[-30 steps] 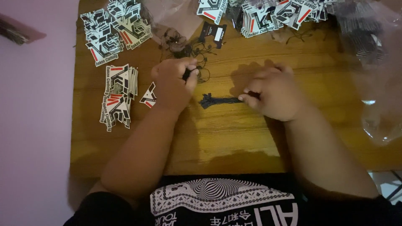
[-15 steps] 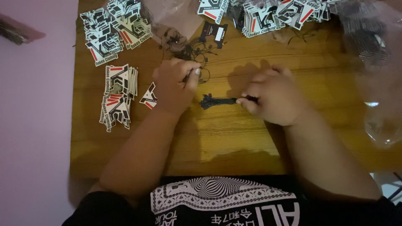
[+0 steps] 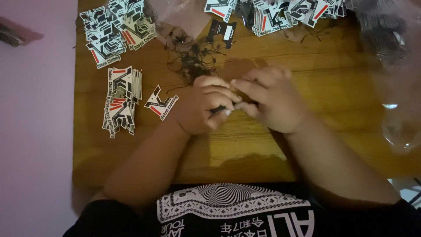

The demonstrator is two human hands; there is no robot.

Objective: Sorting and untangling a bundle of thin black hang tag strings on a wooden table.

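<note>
The brown desk [image 3: 333,87] is the biggest thing here. A clear bag [image 3: 394,66] lies on its right side. Piles of tags [image 3: 116,26] sit at the back of the desk, more tags at the left, and one tag [image 3: 160,103] just left of the hands. A tangle of black strings [image 3: 193,57] lies just behind the hands.

The left hand [image 3: 199,112] and right hand [image 3: 274,103] meet in the middle of the desk, fingers [image 3: 228,109] pinched narrow on a small black piece [image 3: 218,109]. It looks light, thin and easy to drop, so pinch it near its end.
</note>
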